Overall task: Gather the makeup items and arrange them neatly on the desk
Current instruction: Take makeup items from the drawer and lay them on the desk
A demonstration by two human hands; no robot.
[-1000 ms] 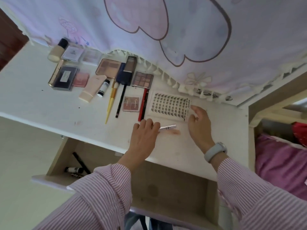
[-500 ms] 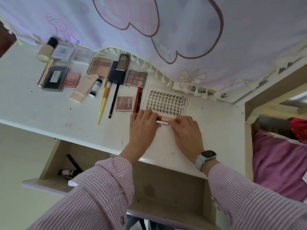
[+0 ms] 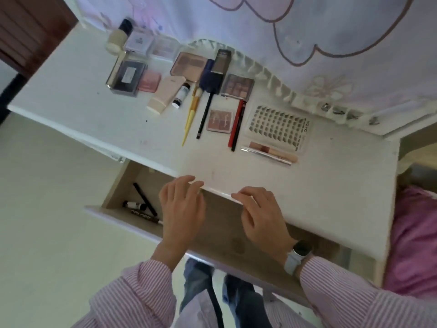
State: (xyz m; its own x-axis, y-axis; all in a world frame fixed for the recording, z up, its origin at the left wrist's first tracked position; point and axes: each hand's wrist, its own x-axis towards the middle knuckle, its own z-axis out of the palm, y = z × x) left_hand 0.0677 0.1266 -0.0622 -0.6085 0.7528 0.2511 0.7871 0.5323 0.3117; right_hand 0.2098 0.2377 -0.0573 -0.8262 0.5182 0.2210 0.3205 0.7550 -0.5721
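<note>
Lip gloss tube lies on desk, apart from both empty, relaxed hands

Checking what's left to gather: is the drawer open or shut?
Open: the drawer is pulled out below the desk edge, with pencils and a small tube lying inside.

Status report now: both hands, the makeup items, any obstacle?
Left hand and right hand open, empty, at desk edge. Pink tube set below lash tray. Pencils remain in open drawer. No obstacle.
</note>
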